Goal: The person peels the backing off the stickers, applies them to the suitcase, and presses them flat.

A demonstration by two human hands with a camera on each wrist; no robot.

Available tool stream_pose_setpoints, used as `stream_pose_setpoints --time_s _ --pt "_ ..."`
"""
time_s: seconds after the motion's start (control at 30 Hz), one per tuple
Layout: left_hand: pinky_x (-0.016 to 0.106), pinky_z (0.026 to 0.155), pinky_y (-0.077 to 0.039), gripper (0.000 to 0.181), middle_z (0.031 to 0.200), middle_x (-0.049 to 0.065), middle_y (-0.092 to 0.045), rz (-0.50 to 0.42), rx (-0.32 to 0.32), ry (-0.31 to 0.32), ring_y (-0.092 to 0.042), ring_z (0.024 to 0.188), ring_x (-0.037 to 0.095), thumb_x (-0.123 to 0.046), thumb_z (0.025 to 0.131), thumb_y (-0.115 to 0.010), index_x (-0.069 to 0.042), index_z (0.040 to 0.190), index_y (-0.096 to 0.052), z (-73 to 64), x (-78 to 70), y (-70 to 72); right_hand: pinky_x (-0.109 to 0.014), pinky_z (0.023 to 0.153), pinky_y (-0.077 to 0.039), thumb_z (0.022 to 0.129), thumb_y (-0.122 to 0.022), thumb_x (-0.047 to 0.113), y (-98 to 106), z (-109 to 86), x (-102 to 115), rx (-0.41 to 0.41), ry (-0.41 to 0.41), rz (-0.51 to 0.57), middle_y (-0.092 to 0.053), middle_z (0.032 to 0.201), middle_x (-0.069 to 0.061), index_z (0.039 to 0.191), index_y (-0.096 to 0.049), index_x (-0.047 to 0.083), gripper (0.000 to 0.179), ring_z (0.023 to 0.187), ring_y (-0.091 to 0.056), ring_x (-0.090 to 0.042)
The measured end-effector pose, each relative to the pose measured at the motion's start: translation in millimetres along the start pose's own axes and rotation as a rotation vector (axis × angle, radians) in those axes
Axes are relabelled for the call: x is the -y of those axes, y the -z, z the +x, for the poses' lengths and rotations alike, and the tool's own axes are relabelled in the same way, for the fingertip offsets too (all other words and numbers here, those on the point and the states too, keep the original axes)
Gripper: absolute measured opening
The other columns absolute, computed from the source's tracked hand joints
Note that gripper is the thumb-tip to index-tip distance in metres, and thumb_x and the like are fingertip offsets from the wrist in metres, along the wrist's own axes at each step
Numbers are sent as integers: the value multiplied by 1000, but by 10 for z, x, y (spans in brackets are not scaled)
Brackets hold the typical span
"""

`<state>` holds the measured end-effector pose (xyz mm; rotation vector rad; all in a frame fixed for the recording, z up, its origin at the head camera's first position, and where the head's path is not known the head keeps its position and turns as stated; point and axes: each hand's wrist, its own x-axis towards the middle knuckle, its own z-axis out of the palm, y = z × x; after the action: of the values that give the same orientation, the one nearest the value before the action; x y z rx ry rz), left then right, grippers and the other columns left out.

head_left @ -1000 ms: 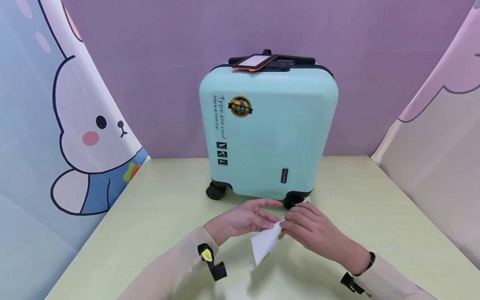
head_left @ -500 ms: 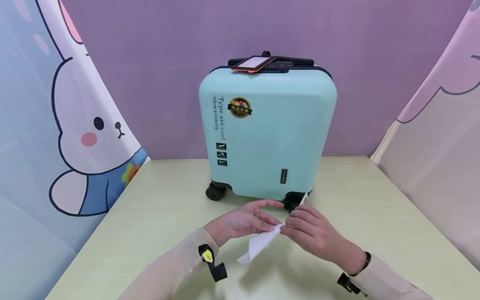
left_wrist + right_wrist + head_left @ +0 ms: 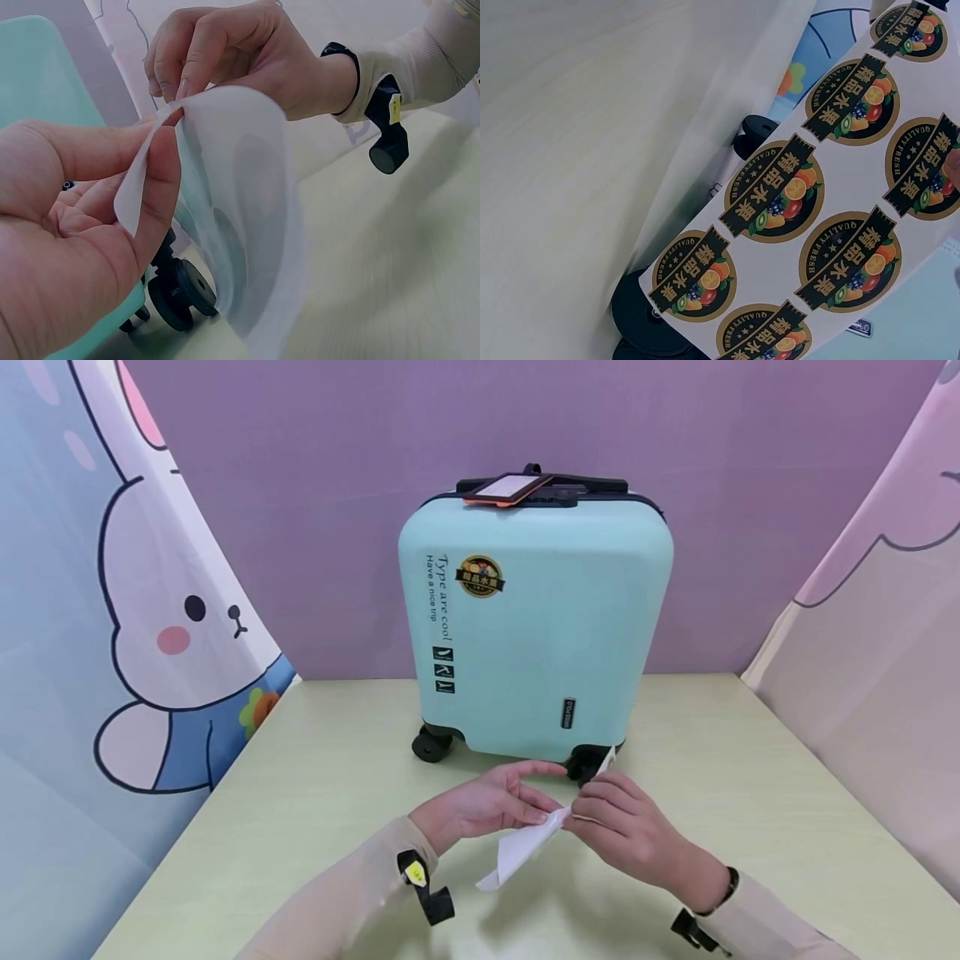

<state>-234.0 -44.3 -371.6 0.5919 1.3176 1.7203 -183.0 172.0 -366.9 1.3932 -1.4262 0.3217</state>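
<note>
A white sheet of round fruit stickers (image 3: 521,850) is held bent between both hands, in front of the suitcase. My left hand (image 3: 483,802) pinches it between thumb and a finger, the index finger stretched out towards a wheel. From the other side my right hand (image 3: 633,827) pinches the sheet close to the left fingertips, its fingers curled. The right wrist view shows the printed face, with several black-and-gold stickers (image 3: 776,191); the left wrist view shows the sheet's blank back (image 3: 259,165). A mint-green suitcase (image 3: 525,643) stands upright behind, one matching sticker (image 3: 480,577) on its front.
Black wheels (image 3: 432,745) carry the suitcase on the pale table (image 3: 345,727). An orange-edged luggage tag (image 3: 508,487) lies by its black top handle (image 3: 600,485). Purple cloth (image 3: 300,527) hangs behind, and printed cloths (image 3: 187,635) close off the sides.
The sheet's loose lower end has swung left, and its far corner has risen above the right hand. Both hands stay almost in place, still gripping the sheet.
</note>
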Motion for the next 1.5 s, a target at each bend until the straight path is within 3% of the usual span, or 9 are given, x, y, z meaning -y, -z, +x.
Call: stream_pose_setpoints --time_s 0.17,0.33,0.57,0.8,0.93,1.0,1.17,1.33,1.5 --pt "23 74 -57 66 102 5 -73 29 -23 -12 -70 92 15 20 92 -49 -1 152 -32 -16 -3 16 -37 69 -49 102 -54 3 10 5 16 33 -16 39 -67 82 -8 84 -71 -1 25 75 -61 -23" --pt "25 77 -58 65 111 15 -72 65 -51 -13 -69 95 17 19 91 -51 -2 150 -35 -24 -2 62 -37 74 -51 103 -45 -1 16 -49 40 118 -57 35 -67 88 -7 91 -69 -2 27 81 -62 -23" --pt "26 77 -58 64 111 16 -72 90 -67 3 -68 95 17 17 91 -53 0 150 -35 -30 1 115 -34 86 -48 105 -36 2 34 -95 86 284 -200 91 -63 98 -6 99 -66 2 31 91 -58 -23" --pt "27 78 -57 64 114 21 -69 119 -96 19 -68 95 18 17 91 -54 3 150 -32 -29 -1 156 -28 80 -46 105 -27 5 22 -62 70 365 -293 149 -60 97 -2 96 -65 6 39 89 -54 -20" --pt "30 81 -57 65 111 21 -70 141 -123 33 -68 94 19 18 90 -55 3 149 -34 -30 15 177 -26 77 -47 98 -38 -5 29 -51 55 426 -330 188 -60 99 -1 97 -65 7 29 88 -53 -18" --pt "32 82 -57 64 109 21 -71 158 -139 40 -68 94 20 18 89 -56 4 148 -36 -29 27 194 -26 77 -48 87 -49 -14 32 -42 53 460 -349 210 -60 99 -1 97 -65 7 28 88 -54 -18" --pt "32 82 -58 63 104 18 -72 198 -165 57 -68 92 20 18 88 -57 3 147 -38 -7 53 239 -25 77 -50 62 -65 -25 20 -30 45 505 -363 244 -59 98 -1 95 -64 8 46 87 -56 -17" --pt "30 79 -57 65 100 16 -73 215 -157 56 -68 90 18 19 88 -57 5 147 -36 17 70 281 -22 77 -52 59 -70 -27 -19 -40 3 515 -346 261 -58 96 -2 92 -64 6 47 86 -58 -16" --pt "31 79 -58 65 105 21 -72 233 -151 55 -69 91 19 19 88 -57 6 147 -33 16 67 307 -18 76 -53 62 -72 -26 -25 -26 -40 567 -384 306 -59 93 -1 91 -66 6 44 83 -59 -14"
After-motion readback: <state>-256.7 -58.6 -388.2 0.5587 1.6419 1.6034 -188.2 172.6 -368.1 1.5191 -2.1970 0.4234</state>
